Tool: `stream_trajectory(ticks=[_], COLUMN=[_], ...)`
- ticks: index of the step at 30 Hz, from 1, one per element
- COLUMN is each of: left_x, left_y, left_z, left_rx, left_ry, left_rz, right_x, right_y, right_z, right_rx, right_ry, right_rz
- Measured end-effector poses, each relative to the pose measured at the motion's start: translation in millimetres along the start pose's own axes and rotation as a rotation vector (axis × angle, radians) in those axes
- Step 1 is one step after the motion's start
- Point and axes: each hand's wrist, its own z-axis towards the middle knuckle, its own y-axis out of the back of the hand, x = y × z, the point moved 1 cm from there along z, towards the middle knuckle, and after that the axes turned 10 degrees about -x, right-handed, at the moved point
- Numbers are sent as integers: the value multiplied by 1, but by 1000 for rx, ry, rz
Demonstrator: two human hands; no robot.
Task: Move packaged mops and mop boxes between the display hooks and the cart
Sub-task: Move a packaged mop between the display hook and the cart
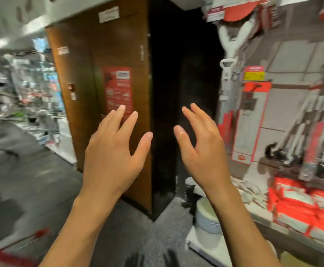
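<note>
Hands were empty: our left hand (111, 151) and right hand (201, 149) hung raised with fingers spread, holding nothing. White-handled packaged mops in red-and-white card sleeves (248, 120) hung on the display wall at our right; red-and-white mop boxes (296, 207) lay stacked below. We judged ourselves between carries; next came reaching right for a mop.

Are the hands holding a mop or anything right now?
No. The left hand and the right hand are both raised with fingers spread, holding nothing. The packaged mops hang untouched on the right.
</note>
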Motion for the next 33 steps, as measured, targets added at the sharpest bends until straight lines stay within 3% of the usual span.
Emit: stream_trajectory(ticks=[8,17,24,27,33], left_x=[130,210,252,269,311], left_y=[121,215,228,221,203], left_z=[-54,-116,-159,-178,-202], left_rx=[-21,5,-60,-91,-28], left_ry=[206,461,647,635,800], left_rz=[293,622,747,771,778], right_x=[123,223,255,259,257], right_y=[-116,-209,-273,-302,-364], right_z=[-60,-121,-168,-186,-216], right_rx=[195,475,671,747,928], right_ry=[84,150,182,193,212], right_rz=[204,489,623,655,692])
